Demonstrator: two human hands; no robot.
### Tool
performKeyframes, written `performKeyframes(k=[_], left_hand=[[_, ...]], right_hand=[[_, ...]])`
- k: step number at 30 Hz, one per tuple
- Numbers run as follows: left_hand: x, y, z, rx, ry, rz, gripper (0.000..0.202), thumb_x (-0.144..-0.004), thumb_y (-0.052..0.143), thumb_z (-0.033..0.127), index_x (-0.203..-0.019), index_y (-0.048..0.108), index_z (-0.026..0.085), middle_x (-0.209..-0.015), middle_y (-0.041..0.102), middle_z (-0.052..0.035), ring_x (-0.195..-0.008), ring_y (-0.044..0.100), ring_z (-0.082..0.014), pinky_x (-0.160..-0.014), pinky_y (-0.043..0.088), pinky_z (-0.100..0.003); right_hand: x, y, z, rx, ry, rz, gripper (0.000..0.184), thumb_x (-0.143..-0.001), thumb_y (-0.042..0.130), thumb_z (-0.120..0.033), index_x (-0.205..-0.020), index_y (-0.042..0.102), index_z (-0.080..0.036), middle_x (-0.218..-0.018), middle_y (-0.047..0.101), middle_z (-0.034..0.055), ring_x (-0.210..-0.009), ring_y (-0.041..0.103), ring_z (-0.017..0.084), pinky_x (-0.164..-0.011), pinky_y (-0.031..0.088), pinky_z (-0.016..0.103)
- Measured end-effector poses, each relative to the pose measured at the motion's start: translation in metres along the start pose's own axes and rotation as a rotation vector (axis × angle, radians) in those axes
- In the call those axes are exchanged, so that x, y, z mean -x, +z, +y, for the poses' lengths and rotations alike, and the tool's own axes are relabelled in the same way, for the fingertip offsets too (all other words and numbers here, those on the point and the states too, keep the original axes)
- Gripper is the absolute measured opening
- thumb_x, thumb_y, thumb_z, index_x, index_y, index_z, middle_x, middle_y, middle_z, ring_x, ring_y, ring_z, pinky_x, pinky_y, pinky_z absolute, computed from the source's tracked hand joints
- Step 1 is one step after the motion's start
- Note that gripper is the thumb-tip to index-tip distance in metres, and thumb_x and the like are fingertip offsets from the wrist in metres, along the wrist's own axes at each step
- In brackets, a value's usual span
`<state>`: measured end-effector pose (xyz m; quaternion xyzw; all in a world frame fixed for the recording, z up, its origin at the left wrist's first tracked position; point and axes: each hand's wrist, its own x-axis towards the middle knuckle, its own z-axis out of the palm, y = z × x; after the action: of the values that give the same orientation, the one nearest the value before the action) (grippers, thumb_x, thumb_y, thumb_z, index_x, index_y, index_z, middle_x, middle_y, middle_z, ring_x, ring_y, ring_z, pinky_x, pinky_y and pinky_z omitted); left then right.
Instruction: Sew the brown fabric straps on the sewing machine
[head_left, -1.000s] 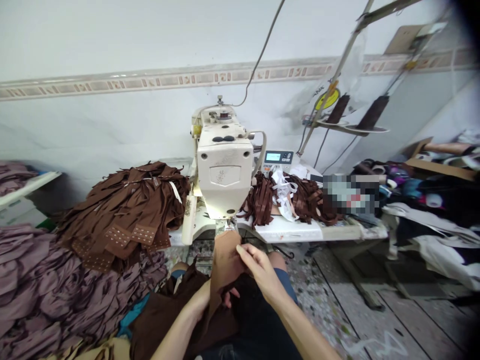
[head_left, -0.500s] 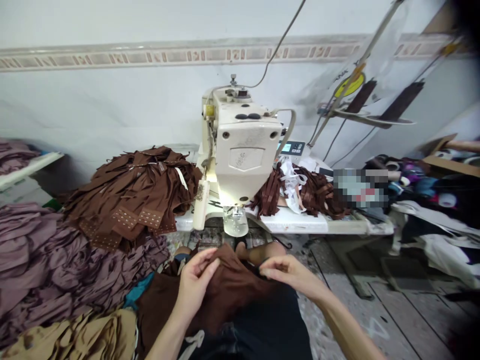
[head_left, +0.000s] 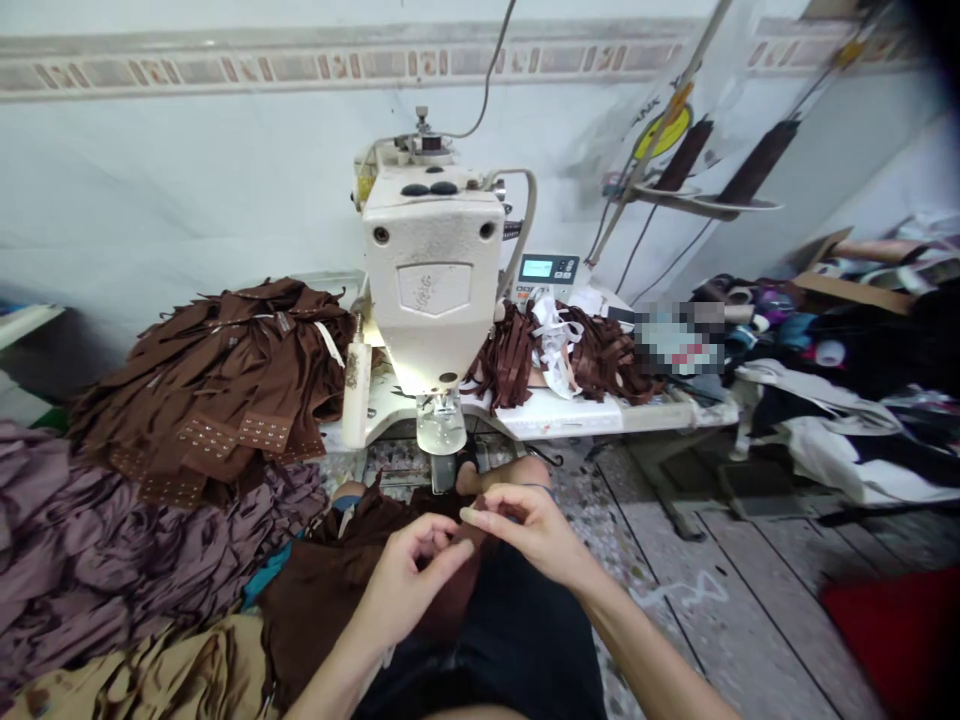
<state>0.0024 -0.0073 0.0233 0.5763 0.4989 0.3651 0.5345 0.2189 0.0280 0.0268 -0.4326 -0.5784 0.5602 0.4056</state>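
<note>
Brown fabric (head_left: 322, 610), soft and bunched, between left hand (head_left: 405, 590), right hand (head_left: 529, 530)

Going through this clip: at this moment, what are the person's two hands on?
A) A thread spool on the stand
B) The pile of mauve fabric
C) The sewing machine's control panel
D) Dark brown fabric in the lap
D. The left hand and right hand are pinching the dark brown fabric in the lap, in front of the sewing machine.
</note>
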Motion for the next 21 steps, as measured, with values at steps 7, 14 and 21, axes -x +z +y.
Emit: performKeyframes(k=[7,14,21], left_hand=[[-0.018,-0.01,0.047,-0.257,0.301,0.194,0.022,-0.102,0.068,0.031,-0.084,0.072,0.019,-0.075,0.066,0.0019,-0.068,0.061,-0.012,-0.066,0.048,-0.022],[-0.041,-0.028,0.055,-0.785,0.815,0.38,0.031,-0.107,0.058,0.012,-0.134,0.069,0.02,-0.122,0.075,-0.0101,-0.108,0.075,-0.0197,-0.093,0.061,-0.028],[-0.045,-0.031,0.043,-1.078,0.873,0.231,0.053,-0.11,0.055,0.027,-0.162,0.047,0.02,-0.149,0.069,-0.0131,-0.113,0.078,-0.0244,-0.096,0.066,-0.034]], right_hand=[[-0.032,-0.005,-0.038,-0.007,-0.101,0.01,0.034,-0.091,0.082,-0.054,-0.087,0.076,-0.021,-0.067,0.062,-0.0019,-0.058,0.05,0.014,-0.055,0.038,0.027],[-0.079,-0.008,-0.051,0.17,-0.439,0.194,0.027,-0.09,0.083,-0.05,-0.083,0.084,-0.024,-0.084,0.071,0.0054,-0.079,0.065,0.022,-0.069,0.051,0.034],[-0.095,-0.001,-0.027,-0.204,-0.072,0.223,0.035,-0.078,0.091,-0.049,-0.089,0.07,-0.022,-0.082,0.071,-0.0002,-0.073,0.063,0.018,-0.07,0.05,0.03]])
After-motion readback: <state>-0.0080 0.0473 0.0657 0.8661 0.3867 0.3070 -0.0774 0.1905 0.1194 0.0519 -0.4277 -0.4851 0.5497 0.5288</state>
